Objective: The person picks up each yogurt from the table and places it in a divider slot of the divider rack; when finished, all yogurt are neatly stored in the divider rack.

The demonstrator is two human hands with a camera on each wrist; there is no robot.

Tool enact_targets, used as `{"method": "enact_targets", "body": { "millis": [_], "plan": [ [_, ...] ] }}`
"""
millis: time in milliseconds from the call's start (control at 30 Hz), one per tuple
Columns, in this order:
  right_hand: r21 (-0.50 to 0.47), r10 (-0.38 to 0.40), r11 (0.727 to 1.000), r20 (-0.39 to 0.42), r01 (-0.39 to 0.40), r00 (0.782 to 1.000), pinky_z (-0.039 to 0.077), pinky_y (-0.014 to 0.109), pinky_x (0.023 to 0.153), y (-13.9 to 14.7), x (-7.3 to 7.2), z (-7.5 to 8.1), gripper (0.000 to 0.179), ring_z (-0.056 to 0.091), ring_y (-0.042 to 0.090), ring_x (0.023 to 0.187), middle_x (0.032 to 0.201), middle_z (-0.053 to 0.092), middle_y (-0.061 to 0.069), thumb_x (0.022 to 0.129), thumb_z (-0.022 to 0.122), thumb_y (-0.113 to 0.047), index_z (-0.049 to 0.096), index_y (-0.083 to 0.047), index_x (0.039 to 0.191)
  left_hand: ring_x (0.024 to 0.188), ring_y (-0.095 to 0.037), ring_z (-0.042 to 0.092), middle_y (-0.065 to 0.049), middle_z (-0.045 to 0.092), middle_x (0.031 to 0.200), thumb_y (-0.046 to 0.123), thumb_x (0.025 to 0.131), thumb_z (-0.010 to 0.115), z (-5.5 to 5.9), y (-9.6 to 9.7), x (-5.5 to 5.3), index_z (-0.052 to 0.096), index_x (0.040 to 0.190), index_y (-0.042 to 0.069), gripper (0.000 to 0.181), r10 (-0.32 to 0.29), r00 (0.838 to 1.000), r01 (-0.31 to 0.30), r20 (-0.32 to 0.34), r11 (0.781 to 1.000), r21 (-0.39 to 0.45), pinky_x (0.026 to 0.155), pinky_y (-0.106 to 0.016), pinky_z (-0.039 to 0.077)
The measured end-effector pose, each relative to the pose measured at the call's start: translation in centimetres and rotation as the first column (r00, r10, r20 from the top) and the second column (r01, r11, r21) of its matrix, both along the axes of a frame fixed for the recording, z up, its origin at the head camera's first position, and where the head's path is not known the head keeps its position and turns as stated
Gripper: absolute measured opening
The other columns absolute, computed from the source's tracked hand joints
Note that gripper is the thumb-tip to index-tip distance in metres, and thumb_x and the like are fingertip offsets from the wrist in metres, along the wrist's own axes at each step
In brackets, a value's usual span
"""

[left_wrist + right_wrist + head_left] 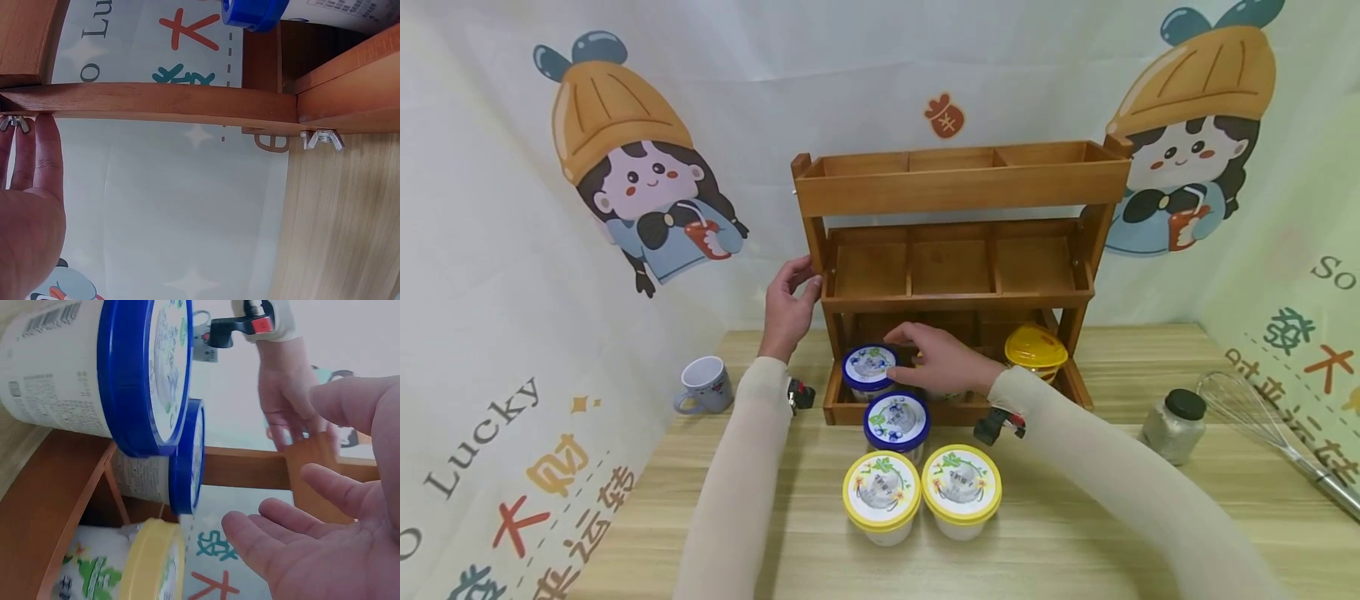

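Note:
My left hand (788,312) has its fingertips against the left post of a three-tier wooden rack (955,193), beside a wing nut (322,139). Over the bottom tier, my right hand (943,358) is spread with nothing between its fingers, as the right wrist view shows. Just left of it, a blue-lidded tub (870,367) stands in the left compartment. A yellow-lidded tub (153,569) in the middle compartment is mostly hidden by this hand in the head view. Another blue-lidded tub (897,419) stands in front of the rack, with two yellow-lidded tubs (882,492) nearer me.
A yellow-topped container (1036,348) sits in the bottom tier's right compartment. The mug (707,383) stands left of the rack. On the right are a black-lidded jar (1174,425) and a whisk (1262,417). A printed cloth (850,75) hangs behind.

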State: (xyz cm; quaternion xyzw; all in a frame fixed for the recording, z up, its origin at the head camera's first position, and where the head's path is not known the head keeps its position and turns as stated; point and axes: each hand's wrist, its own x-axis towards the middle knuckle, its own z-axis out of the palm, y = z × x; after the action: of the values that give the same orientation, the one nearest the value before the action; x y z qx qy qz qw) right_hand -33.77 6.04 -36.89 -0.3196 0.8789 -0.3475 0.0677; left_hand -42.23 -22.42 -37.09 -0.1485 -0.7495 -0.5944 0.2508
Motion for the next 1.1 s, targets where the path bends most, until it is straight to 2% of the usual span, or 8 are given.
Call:
{"method": "enact_targets", "body": {
  "millis": [67,200,300,500,667,767,867,1100],
  "plan": [
    [-0.025,-0.022,0.999,0.009,0.022,1.000,0.054,0.049,0.113,0.8,0.4,0.0,0.056,0.053,0.033,0.145,0.153,0.057,0.013,0.101,0.073,-0.035,0.053,-0.010,0.147,0.139,-0.035,0.058,-0.023,0.062,0.143,0.008,0.107,0.061,0.3,0.3,0.6,0.057,0.146,0.001,0.040,0.009,1.000,-0.008,0.014,1.000,-0.006,0.113,-0.053,0.052],
    [-0.076,-0.032,0.997,0.023,0.033,0.999,0.056,0.047,0.110,2.8,1.2,-0.3,0.051,0.055,0.034,0.144,0.150,0.060,0.009,0.101,0.074,-0.034,0.056,-0.014,0.144,0.137,-0.033,0.060,-0.022,0.063,0.141,0.008,0.107,0.061,0.3,0.5,0.6,0.058,0.145,0.002,0.038,0.024,1.000,-0.024,0.008,0.999,-0.023,0.113,-0.052,0.053],
    [-0.123,0.000,0.992,0.033,0.004,0.999,0.056,0.049,0.110,4.2,2.0,-0.6,0.048,0.056,0.037,0.143,0.148,0.061,0.013,0.101,0.073,-0.031,0.057,-0.011,0.142,0.135,-0.030,0.062,-0.018,0.065,0.139,0.012,0.106,0.063,-0.3,0.2,0.1,0.060,0.143,0.005,0.038,0.020,1.000,-0.020,-0.009,1.000,-0.022,0.110,-0.048,0.056],
    [-0.153,0.038,0.988,0.051,-0.030,0.998,0.057,0.051,0.108,6.2,3.9,-1.2,0.046,0.057,0.038,0.141,0.146,0.062,0.016,0.102,0.072,-0.031,0.058,-0.009,0.140,0.135,-0.030,0.061,-0.018,0.065,0.139,0.013,0.107,0.063,-0.3,0.1,0.2,0.060,0.143,0.005,0.038,0.027,1.000,-0.027,-0.011,0.999,-0.022,0.111,-0.049,0.055],
    [-0.126,0.044,0.991,0.031,-0.040,0.999,0.062,0.041,0.097,7.5,5.1,-2.1,0.043,0.068,0.031,0.120,0.141,0.065,0.016,0.102,0.072,-0.029,0.060,-0.007,0.138,0.136,-0.030,0.061,-0.017,0.064,0.140,0.013,0.107,0.063,-0.3,0.2,0.1,0.060,0.143,0.006,0.037,0.023,1.000,-0.023,-0.002,0.999,-0.024,0.112,-0.050,0.054],
    [-0.122,0.041,0.992,0.041,-0.035,0.998,0.061,0.037,0.094,8.2,5.7,-2.8,0.040,0.067,0.025,0.111,0.138,0.066,0.017,0.103,0.071,-0.028,0.061,-0.007,0.136,0.136,-0.029,0.061,-0.017,0.064,0.140,0.012,0.107,0.063,-0.3,0.3,0.2,0.060,0.143,0.005,0.037,0.020,1.000,-0.020,0.004,0.999,-0.025,0.112,-0.049,0.054],
    [-0.140,0.032,0.990,0.055,-0.024,0.998,0.060,0.039,0.098,8.8,6.0,-3.4,0.037,0.066,0.024,0.115,0.137,0.066,0.017,0.104,0.070,-0.027,0.062,-0.010,0.135,0.136,-0.029,0.061,-0.017,0.065,0.140,0.013,0.107,0.063,-0.3,0.4,0.2,0.060,0.143,0.005,0.037,0.023,1.000,-0.023,-0.003,0.999,-0.027,0.112,-0.049,0.054],
    [-0.186,0.040,0.982,0.086,-0.024,0.995,0.057,0.054,0.107,9.4,7.2,-4.0,0.034,0.062,0.041,0.131,0.138,0.066,0.015,0.103,0.071,-0.024,0.062,-0.010,0.134,0.135,-0.032,0.062,-0.019,0.066,0.139,0.012,0.107,0.063,0.0,0.3,0.1,0.061,0.142,0.004,0.036,0.033,0.999,-0.033,-0.024,0.999,-0.024,0.115,-0.053,0.051]
  ]
}}
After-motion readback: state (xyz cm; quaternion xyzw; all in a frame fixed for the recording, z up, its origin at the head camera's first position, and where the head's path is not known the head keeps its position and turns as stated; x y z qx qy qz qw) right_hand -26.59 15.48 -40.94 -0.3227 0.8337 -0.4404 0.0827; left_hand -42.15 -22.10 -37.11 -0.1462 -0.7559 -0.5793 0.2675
